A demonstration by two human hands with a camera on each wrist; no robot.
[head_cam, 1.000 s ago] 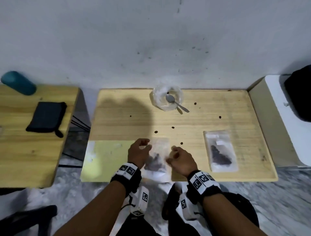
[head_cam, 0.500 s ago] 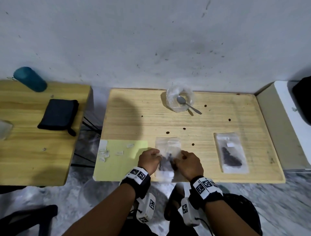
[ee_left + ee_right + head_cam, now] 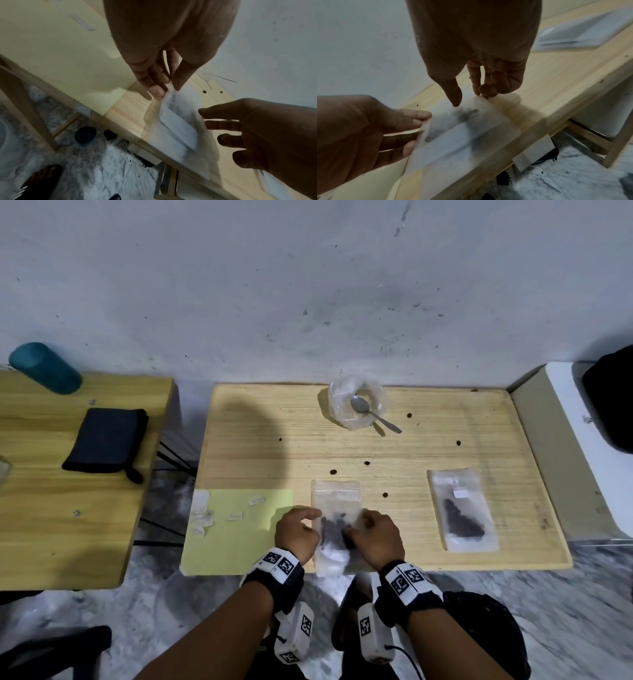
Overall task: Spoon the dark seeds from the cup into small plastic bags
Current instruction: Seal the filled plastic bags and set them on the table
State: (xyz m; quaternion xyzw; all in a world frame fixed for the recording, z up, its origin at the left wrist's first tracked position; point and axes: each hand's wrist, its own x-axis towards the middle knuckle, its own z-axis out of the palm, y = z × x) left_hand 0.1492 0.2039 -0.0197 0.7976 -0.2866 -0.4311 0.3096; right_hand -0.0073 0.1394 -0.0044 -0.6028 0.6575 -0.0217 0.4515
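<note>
A: State hand condition and bag position.

B: The left hand (image 3: pixel 297 534) pinches the left edge of the bag (image 3: pixel 335 498) between thumb and fingertips. The right hand (image 3: pixel 378 537) has curled fingers at the bag's right edge and thumb over the film; the right wrist view suggests a pinch, not a confirmed one. The bag lies on the table (image 3: pixel 479 556), its near end past the front edge, with seeds (image 3: pixel 334 530) bunched at mid-length.

A: Status of the remaining items?

B: The cup (image 3: pixel 356 402) stands at the back edge, well apart from the hands, with the spoon (image 3: pixel 371 412) resting in it. No seeds are visible inside it. A second bag (image 3: pixel 460 508), already holding seeds, lies to the right. Loose seeds (image 3: pixel 366 463) are scattered on the wood.

A: Failure risks?

B: Three, as judged from this position. First: the near end overhangs the edge, so a slack pinch could let the bag slide to the floor. Second: it is not visible whether the mouth is sealed; tilting it would spill seeds. Third: a hand sweeping across the wood could push loose seeds over the edge.

A: Clearance?

B: Open wood lies between the two bags and between the bag and the cup. On the left, a green sheet (image 3: pixel 239 529) with paper labels (image 3: pixel 236 516) sits just beside the left hand; avoid dragging across it. The wall closes the far side directly behind the cup.
</note>
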